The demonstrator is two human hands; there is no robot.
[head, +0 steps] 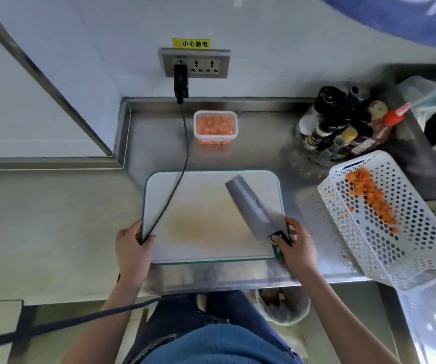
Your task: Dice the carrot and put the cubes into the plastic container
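Both hands grip the cutting board [206, 219]: left hand [130, 245] curled round its left edge, right hand [294, 243] pinning the cleaver [251, 206] handle there, while carrot cubes [215, 126] fill the plastic container [198, 135] below a yellow "小心触电" label [191, 43].

The surface [251, 143] is shiny grey metal, the cutting board [198, 206] is smooth white plastic with an orange stain, the knife [248, 203] has a dull grey metal blade, the plastic container [215, 126] is clear, and the basket [400, 232] is white plastic full of holes.
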